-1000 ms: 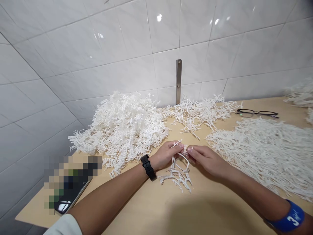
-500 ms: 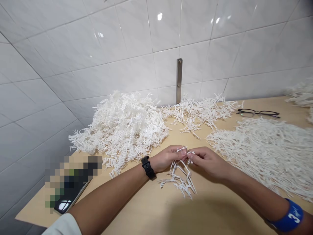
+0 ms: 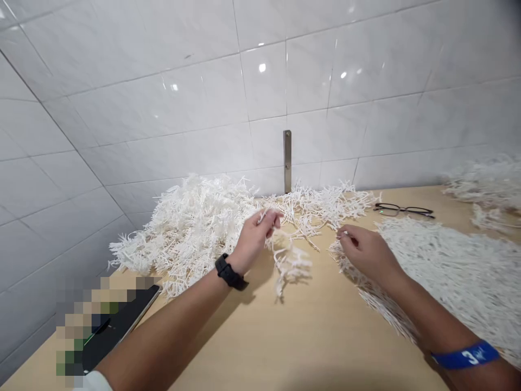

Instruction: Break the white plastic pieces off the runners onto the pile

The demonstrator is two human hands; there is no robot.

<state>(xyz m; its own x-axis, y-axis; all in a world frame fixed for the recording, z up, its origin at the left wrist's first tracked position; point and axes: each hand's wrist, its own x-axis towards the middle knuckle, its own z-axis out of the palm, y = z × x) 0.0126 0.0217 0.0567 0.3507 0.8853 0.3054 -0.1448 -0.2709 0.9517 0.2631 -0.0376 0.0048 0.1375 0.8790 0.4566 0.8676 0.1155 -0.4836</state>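
Observation:
My left hand [image 3: 257, 236], with a black watch on its wrist, is raised above the wooden table [image 3: 285, 336] and pinches the top of a white branched plastic piece [image 3: 288, 262] that dangles below it. My right hand [image 3: 363, 251], a blue band on its wrist, has its fingers pinched on a small white bit at the near edge of the flat spread of white strands [image 3: 456, 266]. The hands are apart, with bare table between them.
A tall heap of white branched pieces [image 3: 191, 222] lies at the back left against the tiled wall. More lie at the back middle [image 3: 321, 203] and far right [image 3: 488, 187]. Black glasses [image 3: 402, 209] rest behind the spread. A phone [image 3: 118, 326] lies at the left edge.
The hands were together on the branched piece at the table. Now they have parted: the left has lifted the piece up and back, and the right has moved right with a small bit.

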